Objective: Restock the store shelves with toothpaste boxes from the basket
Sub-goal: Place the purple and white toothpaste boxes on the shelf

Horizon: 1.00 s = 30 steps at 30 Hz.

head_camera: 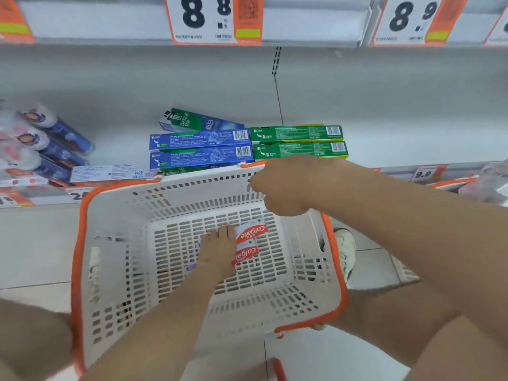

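A white basket with an orange rim [77,257] stands on the floor below the shelf. On its bottom lie two red-and-white Colgate boxes [248,244], and bits of a purple-and-white box [192,266] show beside my left wrist. My left hand [220,251] lies flat in the basket, fingers straight, touching the left edge of the Colgate boxes. My right hand [286,185] hovers over the basket's far rim, fingers loosely curled, holding nothing. On the shelf just behind it lie two green boxes [299,145], two blue boxes [200,149] and a tilted Darlie box [198,121].
Blue-and-white packs [41,138] fill the shelf's left end, with a flat white box [110,173] at the front edge. Bare shelf [412,133] stretches right of the green boxes. Price tags hang on the shelf above. My shoe [345,251] stands right of the basket.
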Each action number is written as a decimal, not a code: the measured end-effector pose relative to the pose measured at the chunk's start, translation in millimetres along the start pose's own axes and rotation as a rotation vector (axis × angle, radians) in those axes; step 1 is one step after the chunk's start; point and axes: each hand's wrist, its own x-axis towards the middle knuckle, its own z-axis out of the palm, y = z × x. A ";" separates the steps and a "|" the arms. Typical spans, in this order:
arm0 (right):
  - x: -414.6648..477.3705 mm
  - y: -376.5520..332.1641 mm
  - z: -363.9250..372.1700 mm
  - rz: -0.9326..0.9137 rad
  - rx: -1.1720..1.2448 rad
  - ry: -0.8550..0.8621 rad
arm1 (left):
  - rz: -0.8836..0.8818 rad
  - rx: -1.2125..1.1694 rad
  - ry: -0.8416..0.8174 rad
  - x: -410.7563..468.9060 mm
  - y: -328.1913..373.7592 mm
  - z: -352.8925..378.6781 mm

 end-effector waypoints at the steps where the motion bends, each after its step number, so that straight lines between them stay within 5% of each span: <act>1: 1.8 -1.3 -3.0 -0.007 0.000 0.017 | -0.004 -0.030 -0.012 -3.8 -0.8 -0.4; 10: -14.4 -0.1 -37.3 0.085 0.021 0.069 | 0.023 -1.047 -0.200 -59.9 -24.2 -99.1; 13: -33.2 5.2 -46.5 0.205 0.076 -0.107 | 0.030 -1.297 -0.105 -78.9 -21.0 -137.8; 16: -53.4 4.9 -47.1 0.272 0.441 -0.346 | 0.010 -1.605 0.041 -101.7 -7.5 -173.3; 24: -97.3 -2.4 -39.5 0.045 1.195 0.237 | -0.003 -1.750 0.449 -145.6 -5.1 -242.9; 30: -129.6 8.2 -59.4 -0.079 1.450 0.387 | 0.096 -1.702 0.370 -182.8 -39.1 -292.8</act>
